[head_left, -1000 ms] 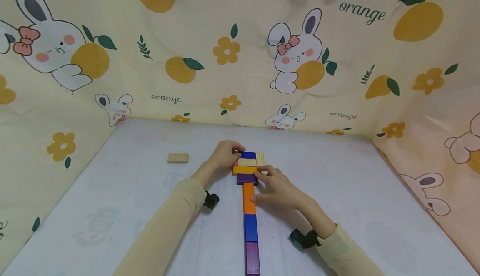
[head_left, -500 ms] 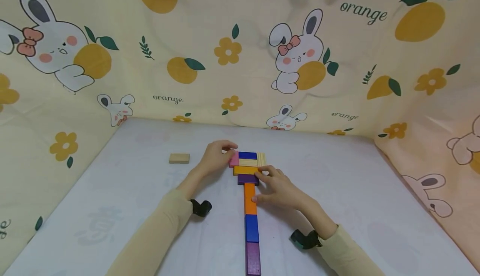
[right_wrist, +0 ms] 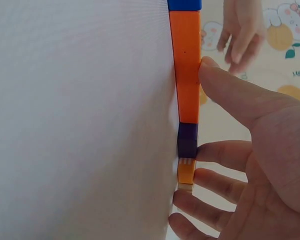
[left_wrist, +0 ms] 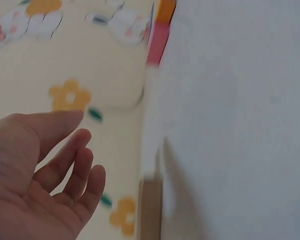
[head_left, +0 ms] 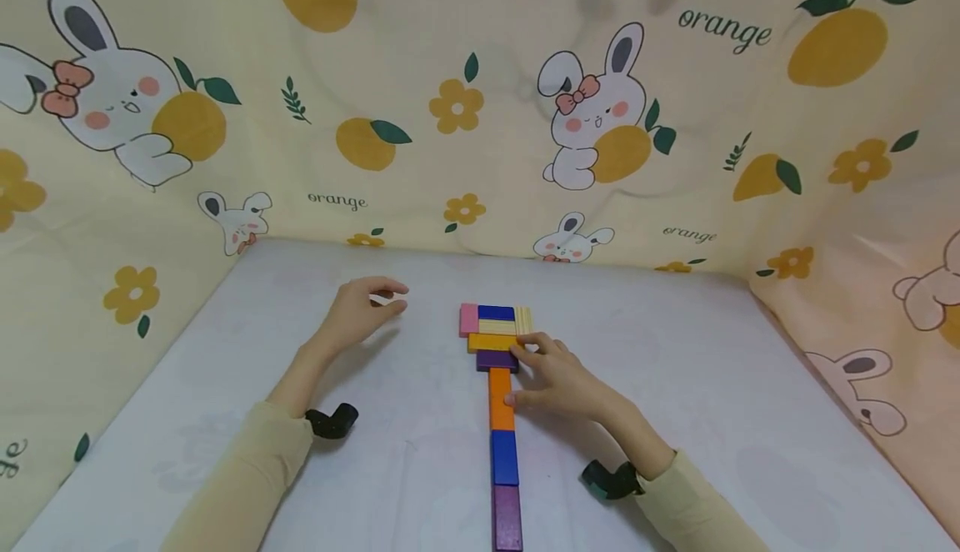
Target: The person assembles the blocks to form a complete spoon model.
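My left hand [head_left: 360, 312] is raised over the table to the left of the blocks, thumb and fingers parted and holding nothing. Below it in the left wrist view lies a plain wooden block [left_wrist: 151, 210], which the hand hides in the head view. My right hand [head_left: 558, 375] rests along the right side of the arrangement, its thumb at the orange block [right_wrist: 186, 67] and its fingertips by the purple block [right_wrist: 188, 140] and the yellow block [head_left: 491, 342]. At the far end sit a pink block [head_left: 468, 319], a blue block [head_left: 497, 313] and pale wooden blocks [head_left: 497, 328].
Nearer to me, a blue block [head_left: 505, 458] and a purple block [head_left: 507, 519] continue the column below the orange one. A white cloth [head_left: 675, 352] covers the table. Printed fabric [head_left: 480, 160] with rabbits and oranges stands behind and at the sides.
My left hand has left the pink block and moved well to the left, covering the spot where the wooden block lay. The pink block now shows fully. My right hand has stayed in place.
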Demonstrator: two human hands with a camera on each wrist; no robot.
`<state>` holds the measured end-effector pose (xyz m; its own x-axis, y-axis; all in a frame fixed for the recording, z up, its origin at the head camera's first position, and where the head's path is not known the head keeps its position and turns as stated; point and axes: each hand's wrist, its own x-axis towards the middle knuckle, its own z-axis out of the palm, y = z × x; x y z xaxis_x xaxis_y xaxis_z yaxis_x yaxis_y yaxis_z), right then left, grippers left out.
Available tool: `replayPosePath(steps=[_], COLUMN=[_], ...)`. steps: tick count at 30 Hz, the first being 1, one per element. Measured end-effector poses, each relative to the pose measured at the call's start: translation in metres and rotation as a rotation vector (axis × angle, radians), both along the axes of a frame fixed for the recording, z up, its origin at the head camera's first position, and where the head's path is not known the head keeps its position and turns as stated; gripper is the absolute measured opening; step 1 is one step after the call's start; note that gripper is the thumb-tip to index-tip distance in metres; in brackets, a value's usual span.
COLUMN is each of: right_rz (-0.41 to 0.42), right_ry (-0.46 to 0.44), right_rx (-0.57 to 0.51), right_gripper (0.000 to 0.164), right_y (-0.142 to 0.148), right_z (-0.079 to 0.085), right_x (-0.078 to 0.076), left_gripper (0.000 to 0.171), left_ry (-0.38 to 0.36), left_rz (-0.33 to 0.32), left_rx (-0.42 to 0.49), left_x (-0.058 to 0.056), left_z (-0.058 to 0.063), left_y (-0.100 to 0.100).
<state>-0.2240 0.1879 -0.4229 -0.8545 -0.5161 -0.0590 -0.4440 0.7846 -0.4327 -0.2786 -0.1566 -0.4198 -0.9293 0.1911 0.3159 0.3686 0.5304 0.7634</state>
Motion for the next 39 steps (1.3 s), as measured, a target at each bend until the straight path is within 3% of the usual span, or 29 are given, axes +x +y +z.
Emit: replayPosePath(steps=[7,12,19,27,39], right_rz=[-0.003,-0.001,0.017,0.026,0.025], right_ry=[-0.003,0.009,0.032,0.033,0.037], right_rx=[0.005,0.000,0.005,-0.004,-0.006], right_gripper=[0.086,0.086,0.087,0.086,0.086], right_y=[-0.001,0.001,0.002,0.000,0.000], right_z=[-0.001,0.000,-0.002,-0.002,-0.001], right_x=[0.000,0.001,0.000,-0.001,0.000], left_gripper=[0.034,0.041,0.044,0.045,0.045], left_ry=[-0.071,-0.122,-0.224,-0.221,-0.254], left_rz=[0.080,0.088,0.075,0.058,0.053], left_rx=[-0.019,-0.030,0.010,0.009,-0.025], left_x=[0.007,0.009,0.010,0.006,0.000], left_z=[0.000,-0.004,-0.010,-0.024,-0.028], left_y=[-0.061,-0.082,-0.092,-0.099,-0.095])
